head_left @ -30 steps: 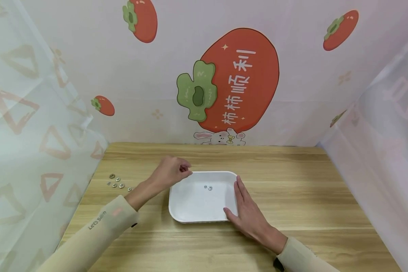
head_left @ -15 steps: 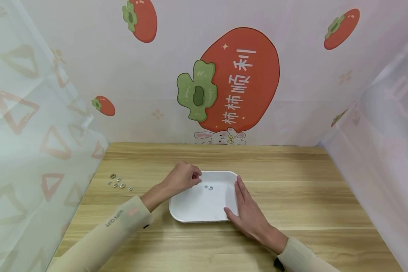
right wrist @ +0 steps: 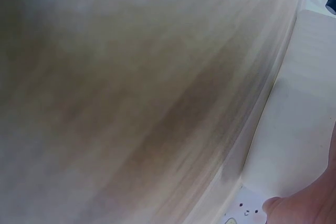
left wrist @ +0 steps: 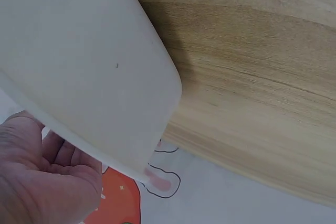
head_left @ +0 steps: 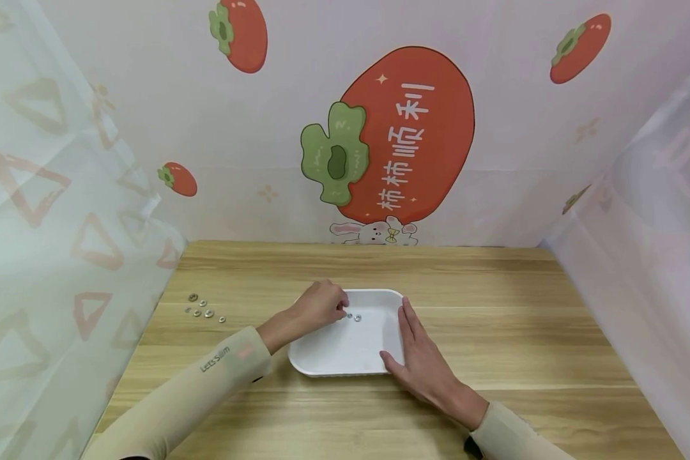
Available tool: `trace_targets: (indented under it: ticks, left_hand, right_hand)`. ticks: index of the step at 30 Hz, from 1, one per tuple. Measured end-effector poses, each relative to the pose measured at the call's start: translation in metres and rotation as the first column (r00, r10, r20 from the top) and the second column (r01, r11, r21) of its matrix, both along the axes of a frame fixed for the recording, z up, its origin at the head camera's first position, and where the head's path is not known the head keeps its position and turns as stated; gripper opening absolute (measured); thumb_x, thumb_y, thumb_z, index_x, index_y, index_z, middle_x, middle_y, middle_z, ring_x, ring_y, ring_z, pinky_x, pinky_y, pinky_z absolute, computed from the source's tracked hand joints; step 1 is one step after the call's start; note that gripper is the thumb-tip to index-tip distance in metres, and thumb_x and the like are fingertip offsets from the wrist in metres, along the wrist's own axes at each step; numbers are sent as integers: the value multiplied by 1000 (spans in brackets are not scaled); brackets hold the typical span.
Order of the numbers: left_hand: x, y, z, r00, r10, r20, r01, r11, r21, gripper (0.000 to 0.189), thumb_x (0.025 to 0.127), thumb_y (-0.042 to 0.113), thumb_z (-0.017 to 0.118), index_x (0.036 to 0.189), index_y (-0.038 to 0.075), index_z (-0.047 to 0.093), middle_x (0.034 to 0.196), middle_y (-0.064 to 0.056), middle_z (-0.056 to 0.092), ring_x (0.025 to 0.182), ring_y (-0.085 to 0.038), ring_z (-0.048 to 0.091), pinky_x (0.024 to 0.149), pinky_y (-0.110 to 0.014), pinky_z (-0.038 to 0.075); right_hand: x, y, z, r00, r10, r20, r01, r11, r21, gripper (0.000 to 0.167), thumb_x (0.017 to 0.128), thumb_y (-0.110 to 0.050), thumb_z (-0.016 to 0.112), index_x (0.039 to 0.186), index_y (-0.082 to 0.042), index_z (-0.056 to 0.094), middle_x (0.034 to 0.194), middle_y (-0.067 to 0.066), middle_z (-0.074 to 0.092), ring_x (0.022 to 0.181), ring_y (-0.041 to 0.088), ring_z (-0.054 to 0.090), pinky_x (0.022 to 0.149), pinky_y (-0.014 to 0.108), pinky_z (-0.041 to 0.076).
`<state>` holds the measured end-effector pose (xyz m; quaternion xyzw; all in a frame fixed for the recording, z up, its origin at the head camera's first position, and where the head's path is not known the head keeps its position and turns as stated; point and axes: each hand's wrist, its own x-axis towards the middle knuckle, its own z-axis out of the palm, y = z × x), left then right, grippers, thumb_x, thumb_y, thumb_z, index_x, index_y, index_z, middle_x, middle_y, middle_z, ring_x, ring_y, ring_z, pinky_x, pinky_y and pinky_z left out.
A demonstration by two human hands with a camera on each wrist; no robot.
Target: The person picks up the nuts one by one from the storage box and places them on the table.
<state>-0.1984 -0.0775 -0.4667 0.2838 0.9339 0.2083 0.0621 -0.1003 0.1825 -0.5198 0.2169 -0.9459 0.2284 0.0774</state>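
A white rectangular tray (head_left: pixel 345 351) stands on the table, with two small metal nuts (head_left: pixel 358 318) on its floor. My left hand (head_left: pixel 319 305) reaches over the tray's far left part, its curled fingertips close beside the smaller nut (head_left: pixel 349 315). Whether anything sits between thumb and finger is hidden; in the left wrist view the tray wall (left wrist: pixel 89 66) covers the tips of the hand (left wrist: pixel 52 177). Along the tray's right side lies my right hand (head_left: pixel 425 364), fingers straight against the rim and thumb over the near right corner.
Several more metal nuts (head_left: pixel 209 314) lie loose on the wooden table (head_left: pixel 494 319), left of the tray. One of them (head_left: pixel 193 298) looks darker. Behind the table hangs a printed cloth (head_left: pixel 253 140), and cloth sides close in both ends.
My left hand has moved right and down, from the tray's far left corner to beside the nuts inside. The right hand stays in place on the tray.
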Motion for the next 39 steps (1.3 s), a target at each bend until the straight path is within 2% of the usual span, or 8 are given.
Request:
trace_targets:
  ticks: [5,9,11,13,17,25,34,39]
  left_hand:
    - [-2,5,-5,1000,-5,-4,5,999,-49,3,90,8,84,90,6,82,72,4,66,65,-7,53,60,-20,46]
    - [-3,8,-8,999,-25,-22,23,998,-59,33,91,8,83,65,12,63,59,8,45,57,-6,39,53,-21,32]
    - [-3,10,-11,999,-25,-27,23,998,-66,48,92,8,82,59,16,48,56,8,34,54,-6,32,51,-21,26]
    - [-3,10,-12,999,-19,-26,18,998,-68,54,92,7,81,58,18,42,55,8,30,52,-6,29,50,-21,25]
    - [-2,11,-14,999,-3,-35,0,997,-81,46,92,5,81,58,17,51,54,8,39,51,-6,34,49,-20,28]
    - [-2,16,-14,997,-28,-72,20,994,-111,23,91,4,81,71,10,71,65,0,64,56,-8,47,51,-19,39]
    - [-4,22,-19,996,-34,-85,23,991,-134,19,96,-2,70,79,8,72,67,-1,60,56,-9,48,49,-20,41]
    - [-6,26,-20,996,-29,-80,17,990,-143,24,94,-6,66,75,7,68,65,-2,59,55,-10,44,47,-21,37]
  right_hand:
    - [0,0,0,1000,4,-3,-4,1000,1,98,98,-45,67,163,11,19,176,22,11,155,40,34,115,53,45]
    - [0,0,0,1000,4,-7,-4,1000,5,98,98,-45,67,163,11,19,176,22,10,155,39,34,116,52,45]
    - [-1,0,0,1000,7,-8,-7,1000,5,98,99,-45,66,163,11,19,176,21,10,156,39,33,116,52,44]
    - [-1,-1,-1,1000,11,-5,-11,1000,2,98,99,-46,66,163,11,18,177,20,8,156,38,32,117,52,43]
    - [-1,-1,-1,1000,17,-4,-17,1000,3,98,99,-46,66,163,11,18,177,20,8,157,38,31,117,51,43]
    - [-3,-1,-1,1000,12,-19,-11,1000,12,98,99,-46,67,163,12,20,175,23,13,156,38,33,116,51,44]
    - [-2,-1,-1,1000,10,6,-10,1000,15,98,99,-46,66,163,12,19,176,22,9,157,37,30,118,51,42]
    - [-2,0,0,1000,6,3,-6,1000,11,98,99,-45,67,162,12,20,175,23,12,156,39,32,117,52,43]
